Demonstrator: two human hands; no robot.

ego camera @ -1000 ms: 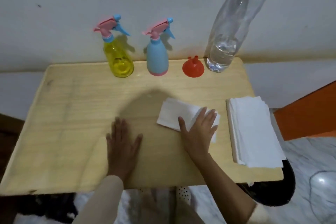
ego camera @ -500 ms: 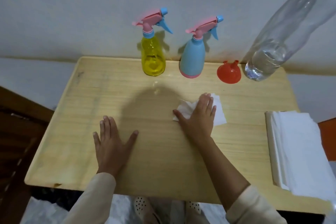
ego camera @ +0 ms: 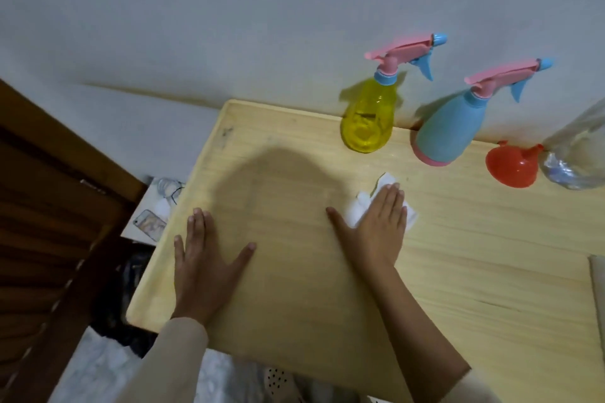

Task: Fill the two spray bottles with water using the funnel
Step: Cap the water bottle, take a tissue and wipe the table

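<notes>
A yellow spray bottle [ego camera: 368, 121] and a blue spray bottle [ego camera: 450, 131], both with pink trigger heads on, stand against the wall at the back of the wooden table [ego camera: 294, 304]. A red funnel [ego camera: 512, 167] lies mouth down to the right of them, beside a clear water bottle [ego camera: 576, 157] cut off by the frame edge. My left hand [ego camera: 204, 265] rests flat on the table with spread fingers. My right hand [ego camera: 376, 229] presses flat on a crumpled white tissue [ego camera: 358, 206] in front of the bottles.
A stack of white tissues [ego camera: 597, 288] shows at the right edge. Dark wooden furniture [ego camera: 49, 206] stands to the left of the table. A phone [ego camera: 149, 224] lies on the floor near the table's left edge.
My right hand has slid the tissue left and toward the bottles while it bunched up. The view has swung left, pushing the bottles and funnel to the right. My left hand has stayed flat.
</notes>
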